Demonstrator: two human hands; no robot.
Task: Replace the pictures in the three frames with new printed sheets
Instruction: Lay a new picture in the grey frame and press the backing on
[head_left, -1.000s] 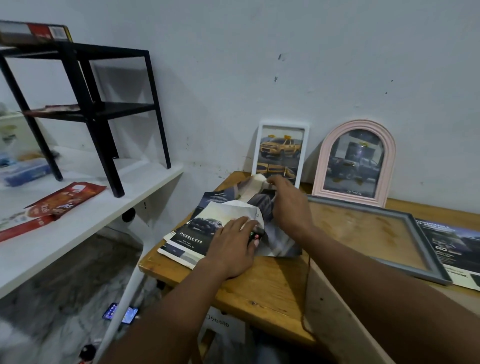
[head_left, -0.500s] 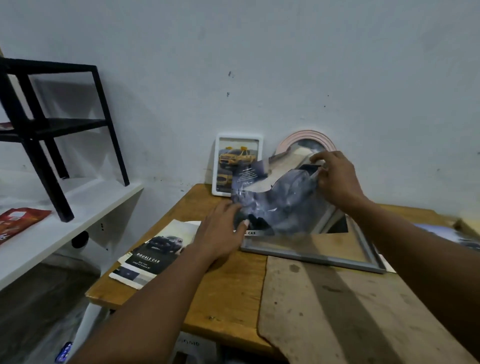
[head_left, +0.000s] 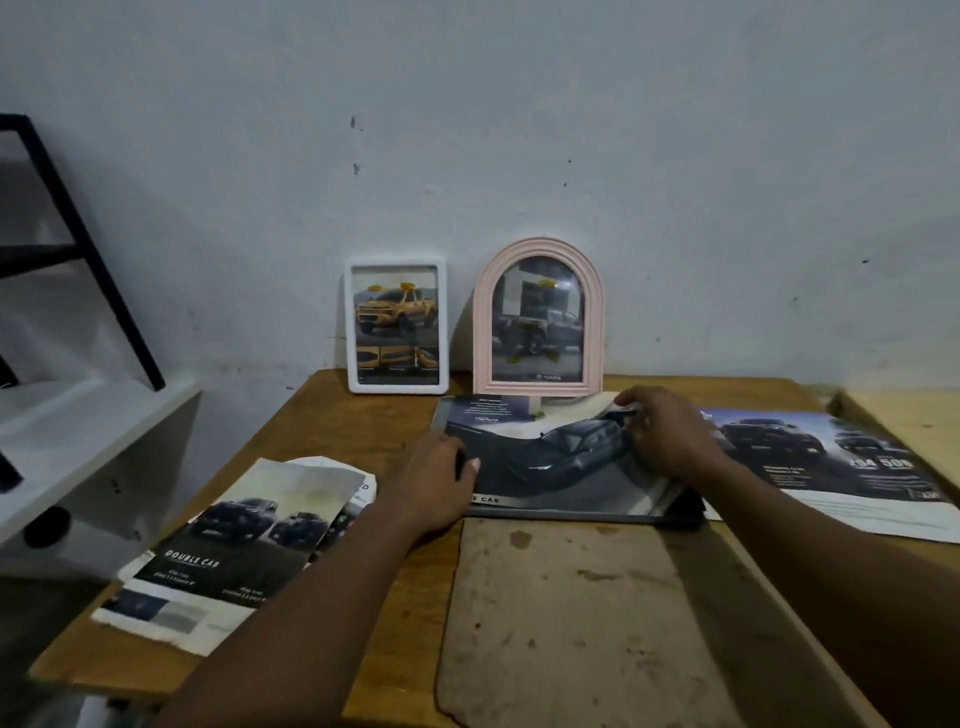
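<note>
A grey flat frame (head_left: 582, 515) lies on the wooden table, and a dark car sheet (head_left: 550, 457) lies over it. My left hand (head_left: 434, 480) presses the sheet's left edge, fingers closed over the paper. My right hand (head_left: 665, 439) grips the sheet near its upper right corner, where the paper is curled up. A white frame (head_left: 397, 325) with a yellow truck picture and a pink arched frame (head_left: 537, 317) with a dark truck picture lean against the wall behind.
A stack of "Double Cab" printed sheets (head_left: 234, 545) lies at the table's left front. Another car sheet (head_left: 831, 462) lies at the right. A worn backing board (head_left: 561, 618) lies in front of the grey frame. A white shelf (head_left: 78, 447) with a black rack (head_left: 78, 249) stands left.
Both hands carried the dark car sheet from the stack at left over to the grey frame and lowered it flat onto it. The view swung right.
</note>
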